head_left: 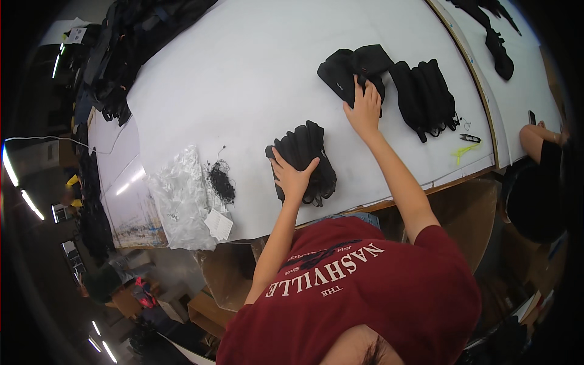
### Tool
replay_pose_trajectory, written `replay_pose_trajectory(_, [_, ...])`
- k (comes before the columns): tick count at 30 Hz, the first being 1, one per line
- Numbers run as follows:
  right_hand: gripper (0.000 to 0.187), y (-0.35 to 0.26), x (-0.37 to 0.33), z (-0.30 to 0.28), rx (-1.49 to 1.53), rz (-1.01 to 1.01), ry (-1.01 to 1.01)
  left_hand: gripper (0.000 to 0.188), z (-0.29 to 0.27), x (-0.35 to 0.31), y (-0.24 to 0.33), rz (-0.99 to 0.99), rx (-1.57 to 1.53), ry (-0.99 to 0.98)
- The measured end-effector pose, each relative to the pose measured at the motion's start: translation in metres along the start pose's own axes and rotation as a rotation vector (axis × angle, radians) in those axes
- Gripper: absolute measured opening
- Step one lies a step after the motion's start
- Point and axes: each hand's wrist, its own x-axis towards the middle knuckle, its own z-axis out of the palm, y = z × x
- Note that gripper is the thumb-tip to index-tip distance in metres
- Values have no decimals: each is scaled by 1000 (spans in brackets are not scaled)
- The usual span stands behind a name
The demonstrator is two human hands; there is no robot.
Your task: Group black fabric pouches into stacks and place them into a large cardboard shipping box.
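Observation:
My left hand (293, 177) lies with spread fingers and thumb across a bundle of black fabric pouches (322, 167) on the white table. The pouches are side by side, with thin cords at their near ends. Farther off and to the right, my right hand (366, 112) reaches onto a looser pile of black pouches (372, 59). Its fingers are stretched out over the fabric and its thumb is apart; the fingertips press against a pouch, partly hidden. Beside that pile, another row of black pouches (424, 97) lies to the right.
Clear plastic bags (185, 201), a tangle of black cords (221, 182) and a white tag sheet (218, 224) lie at the left. Thread snips (469, 139) with yellow-green string (462, 152) sit near the right edge. Dark fabric (115, 61) is heaped far left. Another person's arm (534, 141) shows at right.

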Motion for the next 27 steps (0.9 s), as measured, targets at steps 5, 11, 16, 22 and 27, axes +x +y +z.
replay_pose_trajectory(5, [60,18,15,18,181,212,-381,128,2,0,3,12,-3,3])
replay_pose_trajectory(11, [54,-42,-69,-50,440,233,-448,128,1,5,-3,-12,-2,13])
replay_pose_trajectory(16, [56,-44,-126,-29,513,298,-572,129,1,4,2,16,-25,2])
replay_pose_trajectory(22, [50,-34,-126,-37,687,437,-612,129,1,4,-1,-9,2,3])
replay_pose_trajectory(27, [48,-33,-119,-45,614,427,-796,133,0,3,7,-23,0,-45])
